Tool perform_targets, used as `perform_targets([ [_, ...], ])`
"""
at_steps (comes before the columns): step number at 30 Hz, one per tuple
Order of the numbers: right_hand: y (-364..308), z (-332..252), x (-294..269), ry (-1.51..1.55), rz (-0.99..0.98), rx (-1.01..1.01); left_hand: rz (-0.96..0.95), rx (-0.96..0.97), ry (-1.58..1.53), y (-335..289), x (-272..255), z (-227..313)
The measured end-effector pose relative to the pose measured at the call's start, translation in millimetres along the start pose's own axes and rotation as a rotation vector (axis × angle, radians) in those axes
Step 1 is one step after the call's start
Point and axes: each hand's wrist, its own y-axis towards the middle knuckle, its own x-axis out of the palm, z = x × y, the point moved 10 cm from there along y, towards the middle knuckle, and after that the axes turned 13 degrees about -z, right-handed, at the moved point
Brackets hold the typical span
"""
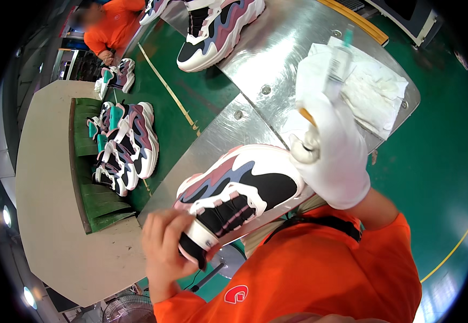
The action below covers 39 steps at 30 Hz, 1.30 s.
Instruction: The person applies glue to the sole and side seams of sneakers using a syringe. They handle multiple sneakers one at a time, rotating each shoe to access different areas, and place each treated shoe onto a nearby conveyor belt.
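A white, black, mauve and blue sneaker point(244, 188) lies in front of me at the metal table's edge, its toe to the right. My left hand point(164, 242), bare, is closed round its collar and tongue end. In a white glove, my right hand point(333, 153) is at the toe, fingers curled. A short orange-brown piece point(308, 116) sticks out of the glove; what it belongs to is hidden. Beyond the glove, a clear bottle with a green tip point(341, 59) lies on a folded white cloth point(376, 91).
Another sneaker point(217, 32) stands on the metal tabletop point(277, 48) at the far side. At left, several matching sneakers point(137, 140) sit on a green belt by a tunnel with green flaps point(102, 207). A co-worker in orange point(113, 27) handles a shoe at the far left.
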Motion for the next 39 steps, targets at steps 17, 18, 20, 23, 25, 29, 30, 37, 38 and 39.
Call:
perform_targets([
  [17, -46.1, 56.6, -7.1, 0.566, -0.244, 0.409, -0.976, 0.499, -0.301, 174.5, 130.2, 46.5],
  [18, -44.4, 49.5, -11.5, 0.519, -0.311, 0.353, -0.883, 0.490, -0.345, 173.4, 112.3, 45.4],
  [20, -43.5, 41.3, -19.9, 0.428, -0.442, 0.244, -0.702, 0.469, -0.425, 156.8, 64.2, 33.3],
  [23, -45.4, 43.3, -39.7, 0.601, -0.315, 0.353, -0.278, 0.412, -0.513, 108.3, -22.8, 4.4],
  [25, -40.1, 56.3, -34.8, 0.559, -0.298, 0.383, 0.005, 0.324, -0.582, 55.1, -66.3, -23.6],
  [29, -35.4, 24.3, -25.5, 0.304, -0.608, 0.251, 0.450, 0.196, -0.732, -29.0, -91.9, -62.2],
  [30, -33.3, 6.0, -25.1, 0.523, -0.648, 0.192, 0.497, 0.179, -0.835, -37.4, -85.6, -67.7],
  [37, -11.0, -125.6, -32.7, 1.564, -0.844, -0.349, 0.521, 0.197, -1.012, -20.7, -59.3, -62.0],
  [38, -7.2, -140.7, -33.5, 1.665, -0.884, -0.430, 0.512, 0.195, -0.991, -17.1, -60.5, -61.8],
  [39, -4.3, -146.8, -31.4, 1.620, -0.911, -0.437, 0.505, 0.193, -0.969, -13.7, -62.0, -61.7],
])
